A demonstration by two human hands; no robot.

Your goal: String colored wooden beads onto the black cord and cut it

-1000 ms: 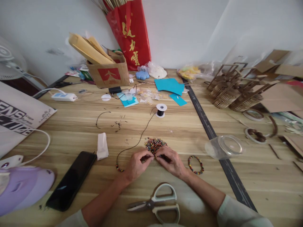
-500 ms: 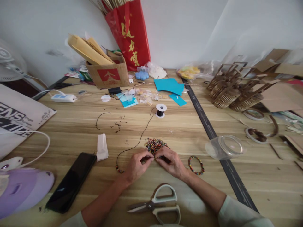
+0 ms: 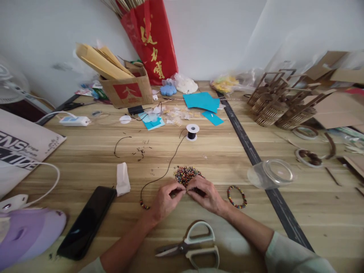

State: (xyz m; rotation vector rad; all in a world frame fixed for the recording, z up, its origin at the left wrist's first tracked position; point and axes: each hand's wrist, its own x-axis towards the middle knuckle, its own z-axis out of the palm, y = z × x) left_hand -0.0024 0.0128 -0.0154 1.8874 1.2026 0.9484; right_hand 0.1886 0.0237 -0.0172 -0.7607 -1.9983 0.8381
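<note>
Both hands meet at the near middle of the pale, wood-grained surface (image 3: pixel 85 151): the left hand (image 3: pixel 164 199) and the right hand (image 3: pixel 206 195) have their fingertips pinched together on a thin black cord (image 3: pixel 167 167), right at the near edge of a small heap of multicoloured round beads (image 3: pixel 185 174). What lies between the fingertips is too small to make out.

From the left hand the cord curves out to a few threaded beads at its free end, then runs away across the boards to a white spool of black cord (image 3: pixel 192 132).

A white wall backs the surface, and a dark metal strip (image 3: pixel 250 151) cuts diagonally across the boards.

A finished bracelet of coloured beads (image 3: pixel 236 196) lies just beside the right wrist. White-handled scissors (image 3: pixel 193 248) rest closed between the forearms. A glossy black phone (image 3: pixel 87 222) lies to the left, beside a folded white tissue (image 3: pixel 123 178). A clear plastic jar (image 3: pixel 270 173) lies on its side across the strip. Farther back stand a brown cardboard box (image 3: pixel 127 89), a red paper bag with gold lettering (image 3: pixel 152 41), teal paper sheets (image 3: pixel 201 101) and slatted wooden model pieces (image 3: pixel 281 106).
</note>
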